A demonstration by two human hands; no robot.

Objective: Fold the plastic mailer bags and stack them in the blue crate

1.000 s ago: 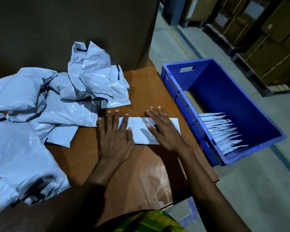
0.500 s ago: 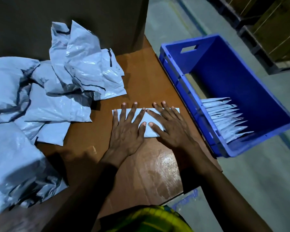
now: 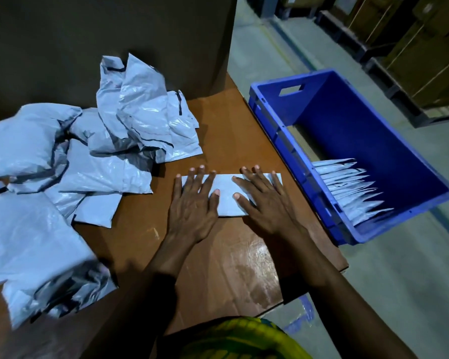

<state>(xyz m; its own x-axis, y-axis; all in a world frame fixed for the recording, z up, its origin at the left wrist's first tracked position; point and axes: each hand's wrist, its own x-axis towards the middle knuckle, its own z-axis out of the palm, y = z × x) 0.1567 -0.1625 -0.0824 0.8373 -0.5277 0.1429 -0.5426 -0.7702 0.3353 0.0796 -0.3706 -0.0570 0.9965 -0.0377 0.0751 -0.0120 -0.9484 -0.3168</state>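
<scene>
The folded mailer [image 3: 228, 196] lies flat at mid-frame on the bench [image 3: 218, 260], its long axis running left to right across the picture, and both hands rest on top of it. The left hand [image 3: 192, 211] covers its left end and the right hand [image 3: 267, 207] its right end. The fingers [image 3: 199, 178] of both are straight and spread, pointing toward the top of the frame, pressing down and gripping nothing. A bare strip of the mailer shows between the two thumbs. The crate [image 3: 322, 104] sits off the bench edge at right of frame, with a row of folded mailers [image 3: 347, 187] leaning at its near end. The right hand is plainly the nearer one to it, so carrying the mailer across would likely fall to that hand, moving along the mailer's long axis. The loose mailers [image 3: 88, 164] are heaped at left. No brand, label or legible writing shows, only dark seal strips on the loose mailers.
</scene>
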